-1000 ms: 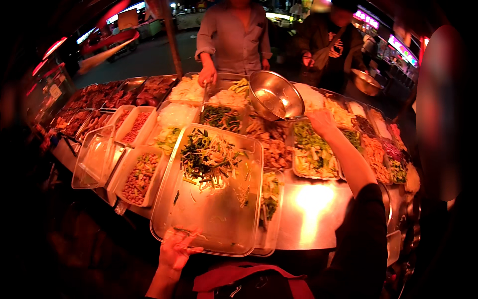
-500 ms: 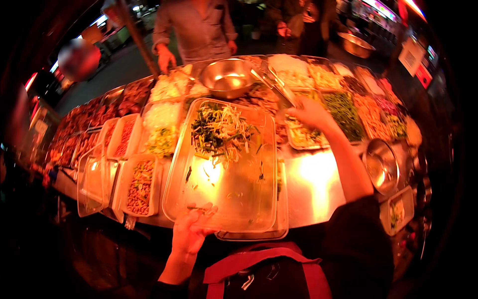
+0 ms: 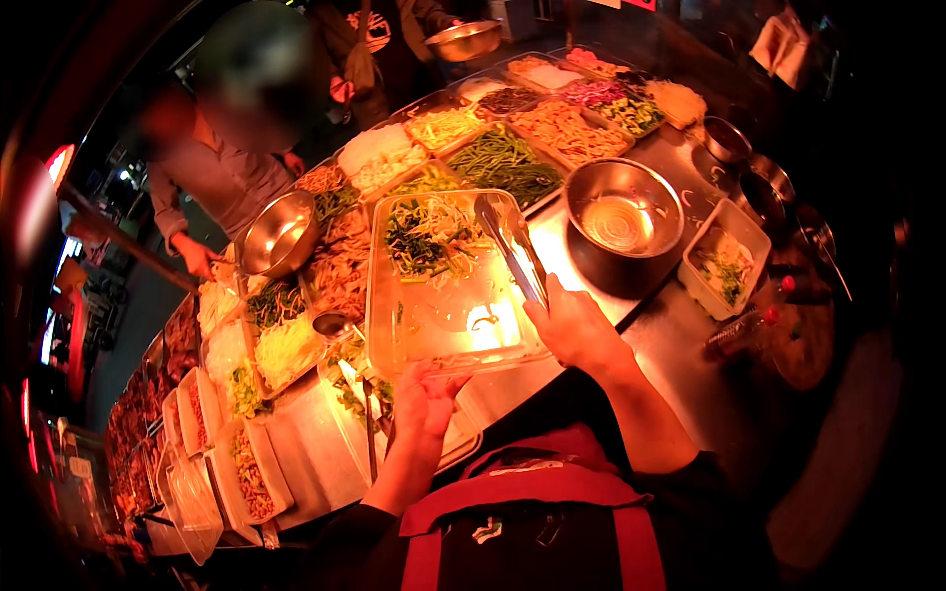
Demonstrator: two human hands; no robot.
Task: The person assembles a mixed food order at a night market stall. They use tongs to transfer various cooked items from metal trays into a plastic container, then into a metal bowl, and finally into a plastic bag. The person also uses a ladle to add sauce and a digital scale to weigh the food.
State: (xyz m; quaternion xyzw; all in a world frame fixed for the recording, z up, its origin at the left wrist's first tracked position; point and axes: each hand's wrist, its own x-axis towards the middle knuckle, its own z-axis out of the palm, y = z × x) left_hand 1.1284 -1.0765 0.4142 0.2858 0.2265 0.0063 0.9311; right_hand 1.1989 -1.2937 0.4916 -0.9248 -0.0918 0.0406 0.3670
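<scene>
At the tray point(image 3: 443, 325), your left hand point(image 3: 424, 402) angles up, can't tell if pinching; right fingers point(image 3: 554, 307) squeeze tongs point(image 3: 506, 246), apron print point(image 3: 487, 532) too small to read.

No words or numbers can be read. Small pale marks point(image 3: 488, 532) stand on the wearer's apron point(image 3: 522, 490), a white print point(image 3: 371, 32) on a far person's dark top; a far red sheet point(image 3: 641, 4) is cut off.
</scene>
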